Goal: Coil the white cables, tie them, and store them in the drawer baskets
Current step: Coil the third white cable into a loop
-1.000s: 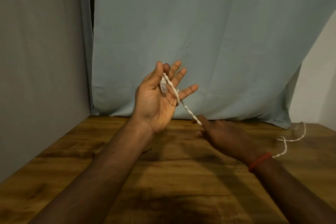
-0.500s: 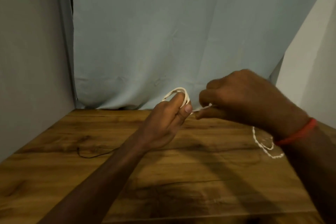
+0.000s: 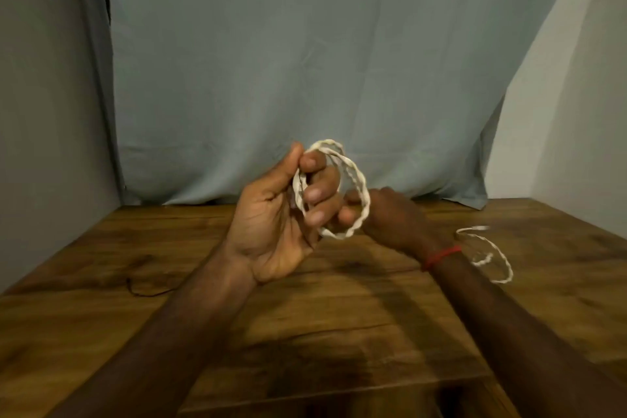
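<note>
One white twisted cable (image 3: pixel 363 192), two bare hands, one thin dark cord (image 3: pixel 149 292). The left hand (image 3: pixel 271 224) is raised palm-up above the brown wooden surface (image 3: pixel 339 332), its grip holding the cable: at least two loops circle the curled fingers, with the thumb pressed on top. The right hand (image 3: pixel 395 220) sits low just behind the coil, partly hidden by it, so I cannot tell its grip. A red thread band (image 3: pixel 441 255) rings that wrist. The cable's loose tail (image 3: pixel 508 270) curls beside the right forearm. A blue-grey curtain (image 3: pixel 305 61) hangs behind
</note>
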The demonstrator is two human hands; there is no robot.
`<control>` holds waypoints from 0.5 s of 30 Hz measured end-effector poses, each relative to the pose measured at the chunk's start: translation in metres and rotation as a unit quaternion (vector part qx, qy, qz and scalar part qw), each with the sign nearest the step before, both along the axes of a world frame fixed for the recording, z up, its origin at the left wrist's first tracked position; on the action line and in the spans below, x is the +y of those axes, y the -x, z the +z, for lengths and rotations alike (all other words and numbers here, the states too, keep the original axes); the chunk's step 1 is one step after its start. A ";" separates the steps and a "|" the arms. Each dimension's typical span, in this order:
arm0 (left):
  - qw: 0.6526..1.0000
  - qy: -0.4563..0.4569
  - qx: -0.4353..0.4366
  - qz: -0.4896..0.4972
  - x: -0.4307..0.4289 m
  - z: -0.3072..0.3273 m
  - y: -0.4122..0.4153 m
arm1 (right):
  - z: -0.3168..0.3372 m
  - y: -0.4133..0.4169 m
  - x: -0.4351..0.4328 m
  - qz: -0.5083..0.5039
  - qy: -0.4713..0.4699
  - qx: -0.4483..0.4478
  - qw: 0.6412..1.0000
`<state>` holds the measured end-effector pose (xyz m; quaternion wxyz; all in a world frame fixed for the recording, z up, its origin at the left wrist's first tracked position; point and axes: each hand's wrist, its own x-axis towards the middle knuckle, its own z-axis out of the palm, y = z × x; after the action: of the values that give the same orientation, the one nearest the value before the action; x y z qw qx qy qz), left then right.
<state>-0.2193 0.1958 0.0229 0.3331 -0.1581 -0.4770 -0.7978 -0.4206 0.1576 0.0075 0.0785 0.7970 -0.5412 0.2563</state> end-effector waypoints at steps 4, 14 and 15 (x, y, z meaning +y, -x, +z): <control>0.957 -0.017 0.018 0.290 -0.015 0.004 -0.001 | -0.034 -0.025 0.010 -0.050 0.047 0.153 0.986; 0.746 0.197 -0.075 0.631 -0.032 -0.025 -0.016 | -0.010 -0.041 0.075 0.120 0.182 0.286 0.933; 0.712 0.265 -0.097 0.643 -0.032 -0.034 -0.018 | 0.002 -0.040 0.079 0.123 0.205 0.276 0.931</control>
<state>-0.2012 0.1639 -0.0107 0.6617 0.1835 -0.6852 -0.2428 -0.3805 0.2368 0.0094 0.3541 0.8633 -0.3316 0.1391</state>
